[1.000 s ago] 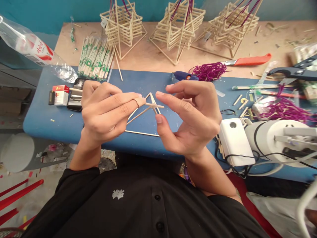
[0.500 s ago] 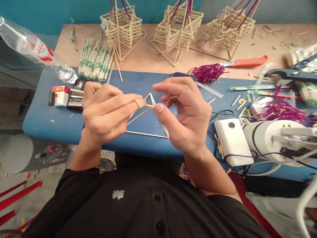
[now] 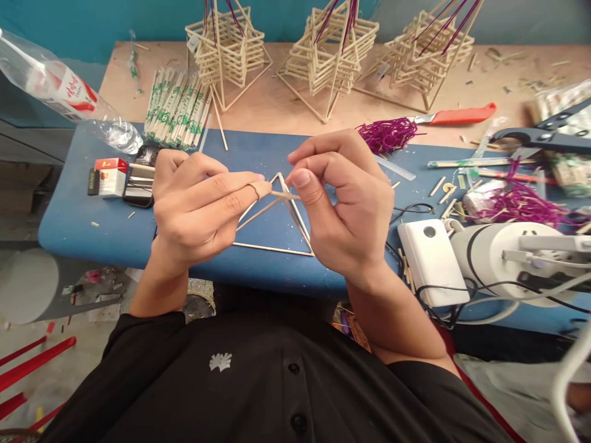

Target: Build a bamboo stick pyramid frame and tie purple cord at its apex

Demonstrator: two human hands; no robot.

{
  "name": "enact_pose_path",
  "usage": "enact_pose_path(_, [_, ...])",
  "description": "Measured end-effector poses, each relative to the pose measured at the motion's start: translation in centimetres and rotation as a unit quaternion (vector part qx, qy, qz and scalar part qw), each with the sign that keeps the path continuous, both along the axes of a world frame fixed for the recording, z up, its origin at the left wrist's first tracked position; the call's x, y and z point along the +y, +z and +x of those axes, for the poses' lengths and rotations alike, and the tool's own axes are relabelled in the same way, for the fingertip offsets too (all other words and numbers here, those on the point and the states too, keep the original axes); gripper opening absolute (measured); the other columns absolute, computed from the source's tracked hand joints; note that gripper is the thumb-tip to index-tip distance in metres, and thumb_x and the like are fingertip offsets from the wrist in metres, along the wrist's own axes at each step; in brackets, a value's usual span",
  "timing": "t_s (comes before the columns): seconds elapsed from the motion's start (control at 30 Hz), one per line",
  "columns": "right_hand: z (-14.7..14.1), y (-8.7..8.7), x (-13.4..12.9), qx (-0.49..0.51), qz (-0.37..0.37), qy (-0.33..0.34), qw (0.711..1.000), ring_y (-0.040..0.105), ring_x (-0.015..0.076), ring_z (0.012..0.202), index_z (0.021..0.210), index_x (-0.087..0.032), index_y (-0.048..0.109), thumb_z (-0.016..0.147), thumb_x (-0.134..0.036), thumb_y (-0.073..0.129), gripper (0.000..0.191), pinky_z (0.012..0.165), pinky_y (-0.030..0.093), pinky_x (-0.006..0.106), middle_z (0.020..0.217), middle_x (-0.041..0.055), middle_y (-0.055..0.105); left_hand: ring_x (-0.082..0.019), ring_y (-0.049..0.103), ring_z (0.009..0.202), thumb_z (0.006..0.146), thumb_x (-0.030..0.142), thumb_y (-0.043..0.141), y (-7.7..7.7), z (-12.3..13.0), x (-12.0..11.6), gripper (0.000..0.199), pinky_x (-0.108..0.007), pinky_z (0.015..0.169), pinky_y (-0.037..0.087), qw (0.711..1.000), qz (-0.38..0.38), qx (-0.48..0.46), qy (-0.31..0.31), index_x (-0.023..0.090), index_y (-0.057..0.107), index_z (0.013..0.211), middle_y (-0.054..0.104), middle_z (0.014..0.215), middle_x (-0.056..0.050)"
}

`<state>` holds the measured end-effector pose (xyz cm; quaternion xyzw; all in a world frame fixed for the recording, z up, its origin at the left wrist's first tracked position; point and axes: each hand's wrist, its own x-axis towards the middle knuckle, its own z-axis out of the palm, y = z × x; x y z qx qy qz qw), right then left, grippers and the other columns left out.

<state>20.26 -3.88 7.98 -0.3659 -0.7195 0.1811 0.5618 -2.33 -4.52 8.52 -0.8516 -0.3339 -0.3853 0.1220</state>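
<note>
My left hand (image 3: 203,209) is closed, fingers pressed together and pointing right, with a thin loop round one finger. From its fingertips a thin tan strip (image 3: 286,195), perhaps a rubber band, runs across to my right thumb. My right hand (image 3: 346,203) is closed, its thumb and forefinger bent together at the strip's other end; the exact grip is hidden. Behind and below the strip is a triangular frame of thin wooden sticks (image 3: 272,248), its peak between the hands. My left hand covers the frame's left part.
Three stick lanterns (image 3: 226,55) with purple cords line the back. Wrapped chopsticks (image 3: 178,107), a plastic bottle (image 3: 76,95) and a cigarette box (image 3: 111,178) lie left. Purple cord (image 3: 388,134), an orange-handled knife (image 3: 462,115), a white power bank (image 3: 434,261) and cables are right.
My right hand has moved slightly up and right, and its thumb has drawn in toward the forefinger. More of the tan strip shows between the hands. My left hand stays nearly still.
</note>
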Motion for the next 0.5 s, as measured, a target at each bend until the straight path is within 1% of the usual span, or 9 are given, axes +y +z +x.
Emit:
enact_pose_path(0.07, [0.00,0.02,0.12,-0.012,0.013,-0.004,1.000,0.075,0.0193,0.097,0.088,-0.024,0.072,0.107,-0.023,0.066,0.019,0.089,0.064,0.038,0.104,0.0056,0.079,-0.019,0.073,0.088,0.109,0.023,0.062,-0.14,-0.10,-0.04,0.028,-0.050,0.082,0.044,1.000,-0.011,0.001,0.009,0.037,0.082,0.123,0.087,0.109,0.005])
enact_pose_path(0.1, [0.01,0.03,0.13,-0.013,0.016,-0.004,1.000,0.076,0.0192,0.096,0.089,-0.024,0.073,0.106,-0.023,0.067,0.018,0.088,0.064,0.038,0.104,0.0053,0.079,-0.020,0.073,0.088,0.108,0.023,0.063,-0.18,-0.10,-0.07,0.028,-0.050,0.080,0.044,1.000,-0.013,0.001,0.015,0.038,0.082,0.123,0.088,0.109,0.005])
enact_pose_path(0.23, [0.18,0.27,-0.18,0.007,-0.008,0.008,1.000,0.075,0.0175,0.093,0.094,-0.024,0.075,0.102,-0.023,0.074,0.008,0.073,0.060,0.033,0.106,0.0048,0.080,-0.021,0.075,0.085,0.104,0.016,0.064,-0.11,0.12,-0.17,0.038,-0.052,0.078,0.044,1.000,-0.008,-0.010,0.019,0.042,0.078,0.128,0.088,0.108,0.007])
enact_pose_path(0.3, [0.30,0.44,-0.36,0.010,-0.027,0.021,0.999,0.075,0.0172,0.092,0.095,-0.024,0.076,0.101,-0.023,0.076,0.006,0.069,0.059,0.032,0.106,0.0047,0.081,-0.021,0.075,0.085,0.102,0.014,0.064,0.05,0.25,-0.17,0.039,-0.051,0.078,0.045,1.000,-0.006,-0.014,0.014,0.040,0.078,0.127,0.088,0.108,0.007])
enact_pose_path(0.4, [0.40,0.56,-0.41,0.005,-0.025,0.025,0.999,0.076,0.0179,0.092,0.093,-0.024,0.076,0.102,-0.025,0.075,0.009,0.072,0.061,0.033,0.104,0.0047,0.081,-0.020,0.075,0.084,0.101,0.012,0.065,0.21,0.32,-0.10,0.034,-0.048,0.075,0.045,1.000,0.002,-0.007,0.003,0.034,0.079,0.124,0.088,0.108,0.006])
enact_pose_path(0.5, [0.32,0.46,-0.27,-0.001,0.002,0.005,1.000,0.076,0.0193,0.093,0.090,-0.025,0.076,0.104,-0.025,0.072,0.014,0.081,0.065,0.037,0.102,0.0051,0.081,-0.019,0.074,0.083,0.103,0.014,0.065,0.11,0.18,0.03,0.032,-0.046,0.074,0.044,1.000,0.013,-0.001,0.006,0.034,0.080,0.124,0.088,0.106,0.005])
